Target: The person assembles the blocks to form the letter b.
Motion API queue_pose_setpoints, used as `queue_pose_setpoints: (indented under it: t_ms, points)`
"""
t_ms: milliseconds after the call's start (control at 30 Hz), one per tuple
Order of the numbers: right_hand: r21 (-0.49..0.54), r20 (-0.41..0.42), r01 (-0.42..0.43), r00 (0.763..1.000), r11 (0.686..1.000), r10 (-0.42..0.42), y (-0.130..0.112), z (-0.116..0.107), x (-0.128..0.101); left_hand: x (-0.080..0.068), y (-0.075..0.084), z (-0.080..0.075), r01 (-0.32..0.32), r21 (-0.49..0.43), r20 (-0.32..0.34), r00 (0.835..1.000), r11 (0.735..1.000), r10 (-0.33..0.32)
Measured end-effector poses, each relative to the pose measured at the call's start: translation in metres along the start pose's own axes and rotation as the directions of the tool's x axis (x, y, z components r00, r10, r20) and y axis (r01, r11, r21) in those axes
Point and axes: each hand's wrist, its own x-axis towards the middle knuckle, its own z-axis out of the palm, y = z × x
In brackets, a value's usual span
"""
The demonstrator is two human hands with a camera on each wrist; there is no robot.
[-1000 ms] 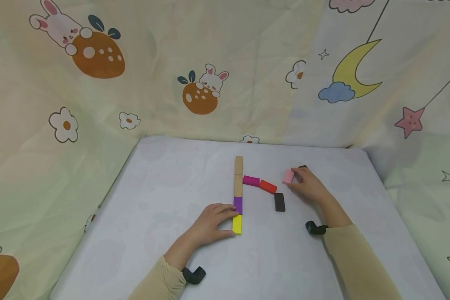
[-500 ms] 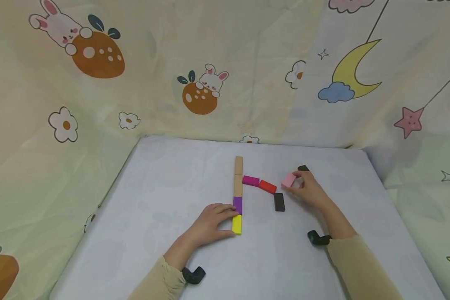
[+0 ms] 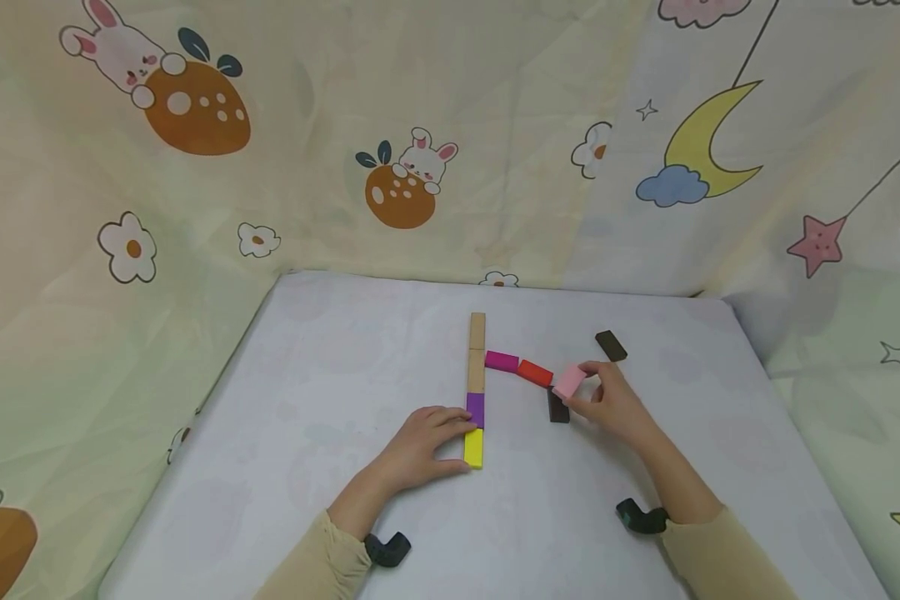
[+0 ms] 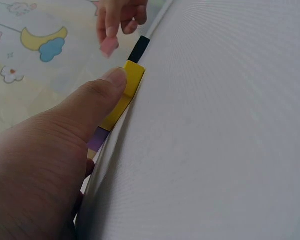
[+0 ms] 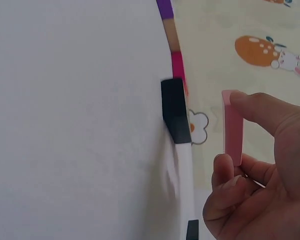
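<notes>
White tabletop; cartoon-print cloth backdrop behind.

A white table fills the lower middle. Behind it, from nine o'clock round to three, hangs a pale curtain printed with rabbits, orange berries, flowers, a yellow moon at one o'clock and stars. Light is soft and even.

Soft, even, bright light, faint shadows; wrist views bend, perhaps lens distortion, close parts blurred.
</notes>
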Motion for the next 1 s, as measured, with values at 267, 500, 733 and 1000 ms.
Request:
queue_pose_setpoints:
  t_ms: [267,500,733,1000]
  points:
    - [-0.009,-0.011,-0.029,1.0,1.0,0.029,-0.011,0.019,-0.025,0.0,0.0,0.001,-0.004,0.003,-0.005,1.0,1.0,0.004]
    - [-0.046,0.005,-0.078,0.997,0.996,0.078,-0.019,0.034,-0.05,0.001,0.001,0.0,0.003,0.002,0.016,1.0,1.0,-0.004]
    - [-0.078,0.021,-0.076,0.997,0.994,0.078,-0.02,0.048,-0.067,0.0,0.001,-0.002,-0.002,0.007,0.006,1.0,1.0,0.002]
    - [-0.132,-0.021,-0.014,1.0,0.991,0.012,-0.013,0.057,-0.072,0.0,0.002,-0.002,0.001,0.002,0.015,1.0,1.0,-0.001]
